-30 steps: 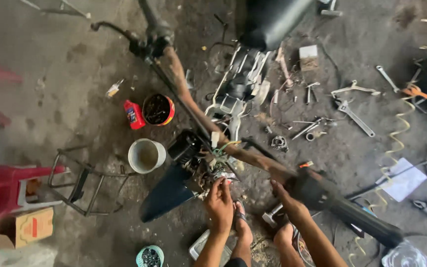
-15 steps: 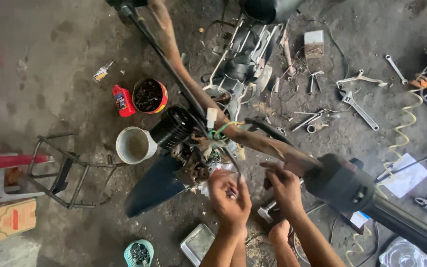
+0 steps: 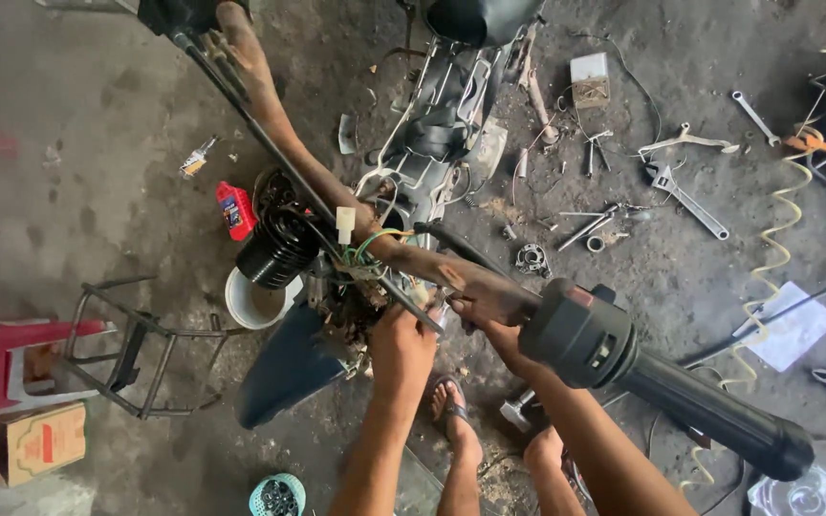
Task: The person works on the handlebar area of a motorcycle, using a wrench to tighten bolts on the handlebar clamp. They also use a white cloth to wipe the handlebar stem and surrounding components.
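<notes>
A stripped motorbike front stands under me, with a rusty handlebar [image 3: 270, 105] running from top left to a black grip [image 3: 709, 406] at lower right. My left hand [image 3: 402, 342] reaches into the tangle of wires [image 3: 365, 253] at the steering head, fingers curled among the parts there. My right hand [image 3: 488, 311] wraps around the rusty bar just left of the black switch housing [image 3: 580, 334]. A white connector [image 3: 345, 225] sticks up from the wiring. What the left fingers pinch is hidden.
Wrenches [image 3: 683, 196], sockets and small parts lie scattered on the concrete at upper right. A white bowl [image 3: 250, 304], a red bottle [image 3: 233, 210], a metal rack [image 3: 131, 349], red plastic stools [image 3: 2, 358] and a cardboard box [image 3: 42, 441] sit to the left. My sandalled feet [image 3: 451, 411] are below.
The view has moved closer and tilted over the handlebar. My left hand went deeper into the wiring, and my right hand moved up onto the rusty bar.
</notes>
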